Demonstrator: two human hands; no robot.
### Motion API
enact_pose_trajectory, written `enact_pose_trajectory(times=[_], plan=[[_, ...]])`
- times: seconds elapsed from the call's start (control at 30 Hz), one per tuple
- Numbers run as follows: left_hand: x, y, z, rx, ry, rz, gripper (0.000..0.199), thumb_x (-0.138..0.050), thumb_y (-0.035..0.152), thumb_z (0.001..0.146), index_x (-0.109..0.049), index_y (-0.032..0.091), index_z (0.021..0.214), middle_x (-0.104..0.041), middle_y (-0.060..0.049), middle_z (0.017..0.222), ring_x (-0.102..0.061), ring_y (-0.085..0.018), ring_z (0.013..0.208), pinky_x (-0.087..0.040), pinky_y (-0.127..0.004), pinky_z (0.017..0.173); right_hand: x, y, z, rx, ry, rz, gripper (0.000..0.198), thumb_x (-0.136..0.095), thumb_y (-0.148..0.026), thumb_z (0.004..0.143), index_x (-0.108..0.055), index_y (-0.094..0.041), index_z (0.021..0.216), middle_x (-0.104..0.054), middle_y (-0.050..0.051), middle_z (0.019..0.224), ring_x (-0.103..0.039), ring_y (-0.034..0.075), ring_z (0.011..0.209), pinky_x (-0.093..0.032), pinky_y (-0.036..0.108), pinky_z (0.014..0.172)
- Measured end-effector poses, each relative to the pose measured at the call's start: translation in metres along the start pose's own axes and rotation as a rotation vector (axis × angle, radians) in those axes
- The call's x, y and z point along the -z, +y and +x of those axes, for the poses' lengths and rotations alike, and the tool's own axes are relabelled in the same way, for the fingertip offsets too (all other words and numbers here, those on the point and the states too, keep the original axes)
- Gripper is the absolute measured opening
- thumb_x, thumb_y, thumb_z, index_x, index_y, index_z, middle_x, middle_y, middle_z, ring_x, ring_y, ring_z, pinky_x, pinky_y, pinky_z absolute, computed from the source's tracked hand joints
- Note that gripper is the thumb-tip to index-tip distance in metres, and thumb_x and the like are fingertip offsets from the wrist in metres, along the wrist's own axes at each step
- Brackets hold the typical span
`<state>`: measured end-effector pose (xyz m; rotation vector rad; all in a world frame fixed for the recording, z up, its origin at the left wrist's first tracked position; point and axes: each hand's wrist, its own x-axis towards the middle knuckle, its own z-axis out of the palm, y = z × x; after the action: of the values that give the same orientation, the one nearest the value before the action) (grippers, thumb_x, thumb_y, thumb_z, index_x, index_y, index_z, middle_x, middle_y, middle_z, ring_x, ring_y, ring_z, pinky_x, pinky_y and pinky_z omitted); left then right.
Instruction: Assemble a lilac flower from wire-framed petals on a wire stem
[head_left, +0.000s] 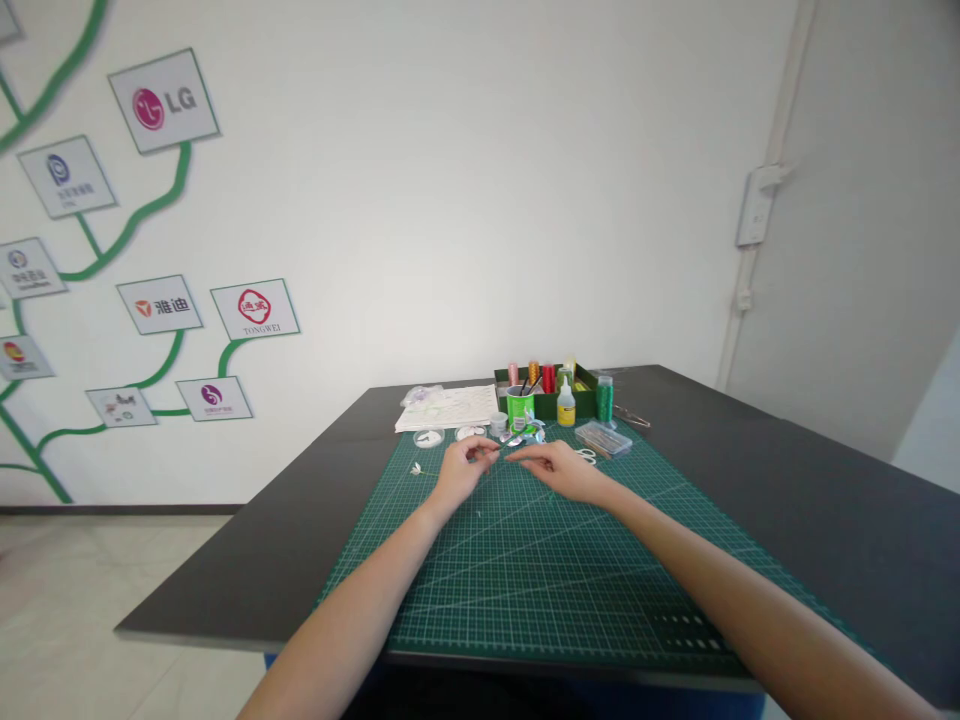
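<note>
My left hand (466,465) is closed in a pinch on a thin green stem (516,437), which slants up to the right over the mat. Just right of it, my right hand (555,470) points leftward with its fingers close together, the tips near the stem's lower end. Whatever lies between those fingertips is too small to make out. Left of my left hand, a small white flower (417,468) lies on the green cutting mat (480,580). White-handled scissors (586,456) rest beyond my right hand, partly hidden by it.
Behind my hands stand a green can (520,408), a glue bottle (565,403), a green thread spool (604,398) and a dark green box (589,381) of spools. Shallow dishes (429,438), white sheets (450,408), a clear case (604,438) and tweezers (631,416) lie nearby. A wall closes off the back.
</note>
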<state>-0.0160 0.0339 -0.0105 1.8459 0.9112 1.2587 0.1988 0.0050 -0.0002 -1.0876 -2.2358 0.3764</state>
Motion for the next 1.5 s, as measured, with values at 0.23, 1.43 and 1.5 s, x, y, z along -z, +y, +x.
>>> enact_pose_trajectory(times=[0.23, 1.43, 1.5], plan=[[0.001, 0.000, 0.000, 0.004, 0.000, 0.017, 0.022, -0.069, 0.032, 0.076, -0.071, 0.014, 0.088, -0.063, -0.001, 0.065, -0.054, -0.012, 0.054, -0.043, -0.024, 0.055, 0.004, -0.007, -0.001, 0.079, -0.001, -0.149, 0.039, -0.044, -0.017, 0.092, -0.072, -0.019, 0.120, -0.077, 0.008, 0.088, -0.064, 0.016, 0.063, -0.046, 0.026, 0.068], [0.005, -0.005, -0.001, -0.034, 0.030, 0.067, 0.017, -0.069, 0.028, 0.075, -0.072, 0.015, 0.085, -0.070, -0.003, 0.075, -0.057, -0.013, 0.056, -0.047, -0.027, 0.062, -0.003, -0.014, -0.002, 0.084, -0.056, -0.258, 0.038, -0.044, -0.017, 0.095, -0.069, -0.018, 0.123, -0.076, 0.009, 0.091, -0.067, 0.018, 0.072, -0.047, 0.028, 0.074], [0.005, -0.005, -0.001, -0.030, 0.035, 0.066, 0.016, -0.069, 0.027, 0.075, -0.072, 0.015, 0.085, -0.070, -0.003, 0.075, -0.057, -0.013, 0.056, -0.046, -0.027, 0.062, -0.003, -0.015, -0.002, 0.080, -0.059, -0.261, 0.038, -0.044, -0.017, 0.095, -0.069, -0.018, 0.124, -0.076, 0.009, 0.089, -0.066, 0.017, 0.071, -0.046, 0.027, 0.073]])
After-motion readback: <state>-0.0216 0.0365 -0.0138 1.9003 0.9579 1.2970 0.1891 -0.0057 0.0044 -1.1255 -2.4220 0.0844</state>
